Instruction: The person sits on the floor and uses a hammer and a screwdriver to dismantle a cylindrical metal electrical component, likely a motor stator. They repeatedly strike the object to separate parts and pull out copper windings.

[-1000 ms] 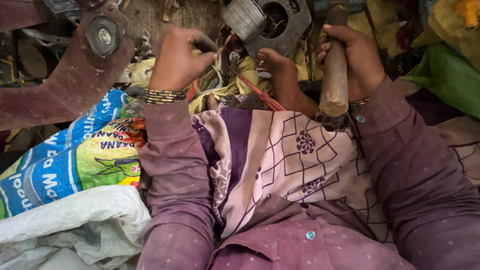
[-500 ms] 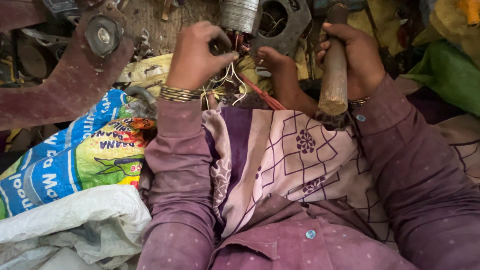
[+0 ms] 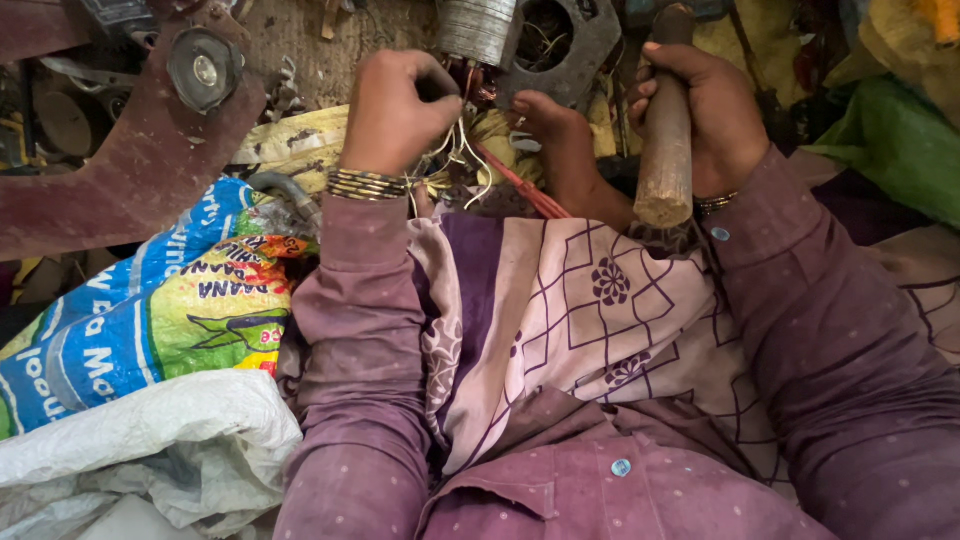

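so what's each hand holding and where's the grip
Right hand grips the wooden handle around its middle. Left hand pinches thin wires beside the metal coil.

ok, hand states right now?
Left hand: closed, pinching thin wires.
Right hand: closed around wooden handle.

Dirt floor (image 3: 330, 50), brown, littered with small metal scraps. A rusty steel arm (image 3: 120, 170) with a round boss lies on it at upper left. Below the arm, a printed sack (image 3: 150, 310), blue, green and yellow, crumpled. Below the sack, a white sack (image 3: 130, 450), also crumpled, reaching the lower edge. Left of the arm, dark metal parts in shadow. Far across from the arm, at upper right, green cloth (image 3: 890, 140) and yellow cloth (image 3: 890, 40) in a heap. Light is soft and even, daylight-like, no hard shadows. No walls or windows in view.
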